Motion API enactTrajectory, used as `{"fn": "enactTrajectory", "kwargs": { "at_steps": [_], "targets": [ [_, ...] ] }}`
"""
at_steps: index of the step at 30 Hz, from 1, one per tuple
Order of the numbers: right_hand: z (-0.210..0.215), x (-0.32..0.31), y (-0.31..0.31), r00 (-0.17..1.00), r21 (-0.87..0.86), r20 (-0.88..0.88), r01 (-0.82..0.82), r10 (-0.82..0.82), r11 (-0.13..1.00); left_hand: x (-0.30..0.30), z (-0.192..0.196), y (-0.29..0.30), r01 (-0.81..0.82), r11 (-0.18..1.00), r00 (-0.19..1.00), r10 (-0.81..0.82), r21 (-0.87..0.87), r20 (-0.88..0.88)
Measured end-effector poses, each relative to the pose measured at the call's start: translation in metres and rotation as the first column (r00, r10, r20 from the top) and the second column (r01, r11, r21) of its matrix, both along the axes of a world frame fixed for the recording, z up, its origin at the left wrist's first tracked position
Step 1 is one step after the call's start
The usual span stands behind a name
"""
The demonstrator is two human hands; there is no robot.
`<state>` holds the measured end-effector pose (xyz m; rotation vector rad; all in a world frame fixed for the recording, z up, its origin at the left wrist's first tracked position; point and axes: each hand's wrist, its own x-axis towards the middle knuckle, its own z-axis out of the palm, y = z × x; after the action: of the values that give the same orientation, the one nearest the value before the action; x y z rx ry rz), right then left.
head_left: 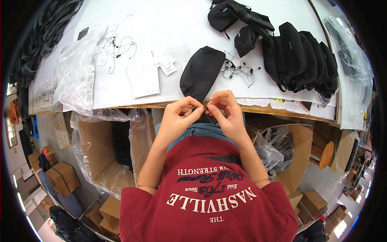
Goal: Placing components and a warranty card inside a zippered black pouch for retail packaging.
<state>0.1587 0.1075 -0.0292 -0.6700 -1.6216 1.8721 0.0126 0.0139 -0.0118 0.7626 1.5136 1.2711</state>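
Note:
My left hand (182, 113) and my right hand (226, 112) meet at the table's front edge. The fingers of both are closed in a pinch, fingertips nearly touching over a small dark piece too small to make out. A flat dark piece hangs just below them. Directly beyond, a black fabric pouch (202, 70) lies on the white table, its narrow end reaching toward my fingers. A tangle of thin black cords with small black clasps (242, 73) lies beside the pouch on the right.
Several black pouches (296, 52) stand in a row at the right, with more black bags (238, 18) behind. White papers (143, 78), more cords (117, 46) and clear plastic (76, 72) cover the left. Open cardboard boxes (94, 141) lined with plastic flank my lap.

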Motion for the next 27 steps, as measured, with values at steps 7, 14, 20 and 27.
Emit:
{"fn": "enactTrajectory", "kwargs": {
  "at_steps": [7,14,20,27],
  "targets": [
    [0.001,0.002,0.002,1.0,0.029,0.008,-0.008,0.008,1.0,0.0,0.002,0.0,0.01,1.0,1.0,-0.01,-0.008,-0.003],
    [0.005,0.005,0.005,0.994,0.11,0.065,-0.099,0.092,0.989,-0.007,0.008,-0.001,0.125,0.992,0.983,-0.127,-0.025,-0.134],
    [0.012,0.007,0.008,0.968,0.253,0.181,-0.219,0.176,0.942,-0.008,0.025,0.002,0.249,0.967,0.878,-0.252,-0.061,-0.406],
    [0.008,0.008,0.005,0.99,-0.034,-0.036,-0.135,0.134,0.99,-0.008,0.025,0.003,0.214,0.977,0.917,-0.206,-0.014,-0.34]
  ]
}}
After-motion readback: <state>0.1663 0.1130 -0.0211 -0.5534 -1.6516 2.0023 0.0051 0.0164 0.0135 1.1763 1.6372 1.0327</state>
